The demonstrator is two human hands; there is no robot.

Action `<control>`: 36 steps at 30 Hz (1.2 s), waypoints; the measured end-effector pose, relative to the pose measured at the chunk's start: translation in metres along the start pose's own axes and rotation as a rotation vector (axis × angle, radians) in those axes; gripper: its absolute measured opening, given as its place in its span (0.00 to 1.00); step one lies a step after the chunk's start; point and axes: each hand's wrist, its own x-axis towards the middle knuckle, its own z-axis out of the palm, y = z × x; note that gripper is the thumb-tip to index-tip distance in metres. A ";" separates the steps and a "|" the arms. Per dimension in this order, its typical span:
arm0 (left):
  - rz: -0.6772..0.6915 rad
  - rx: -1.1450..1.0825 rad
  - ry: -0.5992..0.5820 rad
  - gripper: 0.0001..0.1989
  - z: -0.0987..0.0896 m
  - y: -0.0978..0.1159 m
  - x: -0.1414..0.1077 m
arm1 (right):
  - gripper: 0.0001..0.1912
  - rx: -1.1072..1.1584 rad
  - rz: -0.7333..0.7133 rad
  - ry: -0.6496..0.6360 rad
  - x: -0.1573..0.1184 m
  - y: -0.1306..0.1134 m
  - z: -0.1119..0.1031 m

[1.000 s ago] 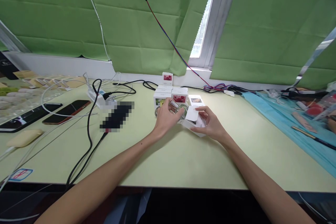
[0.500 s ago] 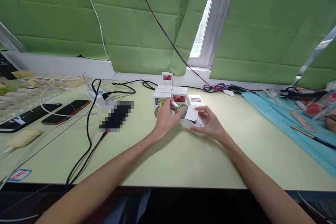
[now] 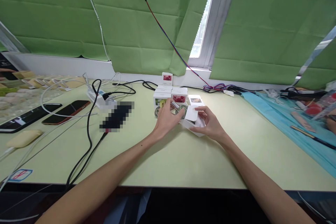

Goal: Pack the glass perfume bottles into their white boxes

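My left hand (image 3: 168,118) is closed on a round clear glass perfume bottle (image 3: 182,111) with a silver cap, held tilted at the mouth of a white box. My right hand (image 3: 210,123) grips that white box (image 3: 191,124), which lies tilted with its flap up under my fingers. Just behind my left hand stands a second round bottle with a gold cap (image 3: 162,103), partly hidden by the hand. Closed white boxes with flower pictures (image 3: 179,98) stand close behind, and another white box (image 3: 195,100) is behind the one in my right hand.
A small white box (image 3: 167,78) stands by the wall. To the left lie phones (image 3: 66,112), a power strip (image 3: 96,98), cables and a pale yellow case (image 3: 24,138). Blue sheeting (image 3: 273,115) with a pen (image 3: 312,136) and plastic items covers the right side.
Both hands, the bottle and the box stay almost where they were. At the far left edge, a dark object and a skin-coloured shape have come into view.
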 end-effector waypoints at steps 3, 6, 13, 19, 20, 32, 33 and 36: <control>-0.010 -0.054 -0.016 0.15 0.001 -0.001 0.001 | 0.36 0.003 -0.010 0.011 0.000 -0.002 0.001; -0.017 -0.126 -0.013 0.15 0.001 0.000 0.001 | 0.37 0.005 -0.021 0.016 0.000 -0.002 0.003; 0.017 -0.223 0.035 0.15 0.002 0.002 -0.001 | 0.38 -0.042 -0.058 0.030 0.000 0.002 0.007; 0.021 -0.251 0.050 0.15 0.000 0.004 -0.001 | 0.39 -0.084 -0.090 0.052 -0.001 -0.004 0.013; 0.024 -0.251 0.056 0.15 -0.001 0.005 -0.001 | 0.39 -0.095 -0.089 0.055 -0.002 -0.006 0.014; 0.068 -0.245 0.083 0.14 -0.005 0.008 0.000 | 0.46 -0.168 -0.080 0.070 -0.004 -0.012 0.024; 0.067 -0.248 0.082 0.14 -0.005 0.009 0.000 | 0.46 -0.172 -0.075 0.073 -0.005 -0.013 0.025; 0.070 -0.255 0.086 0.14 -0.006 0.010 0.000 | 0.47 -0.179 -0.055 0.073 -0.006 -0.015 0.026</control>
